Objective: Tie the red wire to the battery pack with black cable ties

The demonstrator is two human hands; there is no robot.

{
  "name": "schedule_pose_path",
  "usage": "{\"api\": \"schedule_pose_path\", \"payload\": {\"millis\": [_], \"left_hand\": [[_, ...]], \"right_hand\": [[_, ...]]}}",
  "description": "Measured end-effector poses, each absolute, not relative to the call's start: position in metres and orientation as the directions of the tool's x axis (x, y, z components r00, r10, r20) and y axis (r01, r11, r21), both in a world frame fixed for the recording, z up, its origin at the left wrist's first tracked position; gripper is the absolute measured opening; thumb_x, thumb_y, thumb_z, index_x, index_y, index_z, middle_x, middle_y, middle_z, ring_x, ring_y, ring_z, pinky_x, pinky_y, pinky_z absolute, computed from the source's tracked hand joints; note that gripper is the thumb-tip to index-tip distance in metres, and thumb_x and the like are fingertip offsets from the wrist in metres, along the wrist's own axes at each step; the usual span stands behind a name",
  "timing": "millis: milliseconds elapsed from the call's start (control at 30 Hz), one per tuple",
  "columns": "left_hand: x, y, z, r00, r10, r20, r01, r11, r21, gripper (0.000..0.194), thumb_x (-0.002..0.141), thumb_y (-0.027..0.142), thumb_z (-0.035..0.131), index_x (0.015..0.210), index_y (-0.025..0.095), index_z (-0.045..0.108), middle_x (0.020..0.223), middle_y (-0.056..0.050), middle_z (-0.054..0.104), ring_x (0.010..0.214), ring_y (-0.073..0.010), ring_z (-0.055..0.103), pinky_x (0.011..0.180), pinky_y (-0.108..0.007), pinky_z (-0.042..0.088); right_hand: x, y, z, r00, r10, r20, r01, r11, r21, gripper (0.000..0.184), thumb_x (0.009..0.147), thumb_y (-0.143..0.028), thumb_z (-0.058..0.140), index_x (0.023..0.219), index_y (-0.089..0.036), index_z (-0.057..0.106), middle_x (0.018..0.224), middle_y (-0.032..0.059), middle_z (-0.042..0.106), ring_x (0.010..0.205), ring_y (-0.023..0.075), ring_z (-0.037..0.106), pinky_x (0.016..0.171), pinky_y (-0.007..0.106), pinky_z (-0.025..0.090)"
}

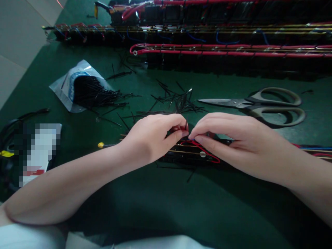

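A long black strip with thin brass rods and a red wire (207, 155) lies across the green table in front of me. My left hand (153, 136) and my right hand (230, 141) meet over its middle, fingertips almost touching. Both are closed in a pinch. A thin black cable tie (186, 125) sticks up between the fingertips, and the red wire loops out just below my right fingers. What exactly each pinch holds is hidden by the fingers.
Loose black cable ties (173, 100) lie scattered behind my hands. An open plastic bag (77, 86) of ties sits at the back left. Grey-handled scissors (261, 103) lie at the right. More wired strips (228, 50) are stacked at the back. A blurred pack (38, 152) is left.
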State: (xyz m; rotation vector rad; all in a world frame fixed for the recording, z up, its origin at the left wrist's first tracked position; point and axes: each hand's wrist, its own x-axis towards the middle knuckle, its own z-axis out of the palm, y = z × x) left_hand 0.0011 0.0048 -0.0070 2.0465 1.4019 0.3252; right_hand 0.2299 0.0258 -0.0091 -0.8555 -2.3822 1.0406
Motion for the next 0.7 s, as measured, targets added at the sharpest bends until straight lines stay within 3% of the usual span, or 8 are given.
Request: {"api": "schedule_pose_path", "payload": {"millis": [200, 400, 700], "left_hand": [[0.0007, 0.0053, -0.0064, 0.455, 0.882, -0.124, 0.761, -0.312, 0.569, 0.019, 0.099, 0.023, 0.057, 0.098, 0.022, 0.076, 0.091, 0.001, 0.08, 0.083, -0.0164, 0.069, 0.064, -0.025, 0.043], [-0.0003, 0.0047, -0.0066, 0.519, 0.851, -0.083, 0.748, -0.405, 0.526, 0.021, 0.099, 0.023, 0.055, 0.093, 0.021, 0.075, 0.084, 0.0, 0.076, 0.08, -0.0169, 0.066, 0.065, -0.026, 0.042], [0.0006, 0.0055, -0.0053, 0.512, 0.852, -0.11, 0.757, -0.387, 0.527, 0.02, 0.097, 0.021, 0.056, 0.094, 0.021, 0.076, 0.088, 0.0, 0.078, 0.083, -0.0172, 0.068, 0.063, -0.024, 0.043]], "right_hand": [[0.2295, 0.0254, -0.0109, -0.732, 0.67, 0.12, 0.364, 0.534, -0.763, 0.02, 0.103, -0.03, 0.058, 0.096, -0.025, 0.075, 0.093, 0.0053, 0.08, 0.08, 0.0201, 0.072, 0.072, 0.035, 0.056], [0.2303, 0.0272, -0.0097, -0.739, 0.666, 0.102, 0.369, 0.528, -0.765, 0.02, 0.103, -0.031, 0.058, 0.096, -0.024, 0.075, 0.093, 0.0054, 0.081, 0.08, 0.02, 0.072, 0.072, 0.035, 0.056], [0.23, 0.025, -0.0083, -0.737, 0.668, 0.099, 0.371, 0.523, -0.768, 0.02, 0.102, -0.031, 0.057, 0.095, -0.025, 0.075, 0.091, 0.0055, 0.081, 0.078, 0.021, 0.072, 0.072, 0.036, 0.057]]}}
